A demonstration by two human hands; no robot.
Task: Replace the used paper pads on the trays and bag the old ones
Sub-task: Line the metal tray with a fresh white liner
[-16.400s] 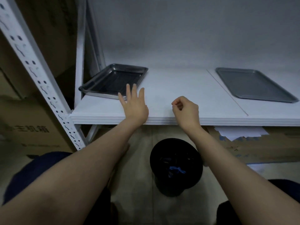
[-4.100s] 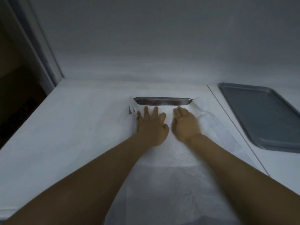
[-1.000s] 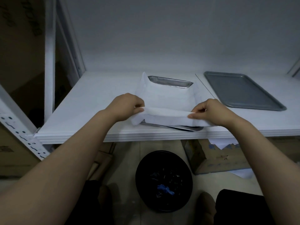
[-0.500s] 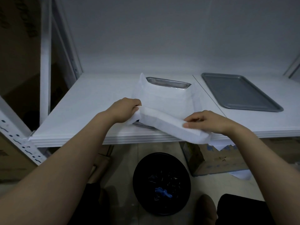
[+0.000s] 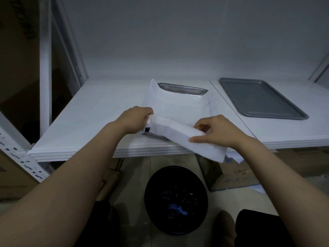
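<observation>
Quick count first: two trays, one paper pad (image 5: 178, 107), two hands and one black bin (image 5: 176, 198), all on or under one white shelf (image 5: 99, 111). The steel tray (image 5: 183, 89) sits mid-shelf with the pad draped over it, so only its far rim at 12 o'clock and a sliver of the near rim show. The flat grey tray (image 5: 261, 98) lies bare at about 3 o'clock from it, apart from it and past the seam in the shelf. The left hand (image 5: 135, 120) has its fingers curled tight round the pad's near-left corner. The right hand (image 5: 217, 131) pinches the folded-over near strip, thumb along the front edge and fingers bent on top. The bin is on the floor at 6 o'clock from the steel tray, with something blue inside, and one cardboard box (image 5: 231, 177) sits at its 2 o'clock. As for what's changed: a second ago that folded strip was held level along the tray's front edge, and now its right end slants down past the shelf lip toward 5 o'clock. About four seconds back both hands were flat on the pad, pressing it in. Way earlier the steel tray was bare at the shelf's left end.
</observation>
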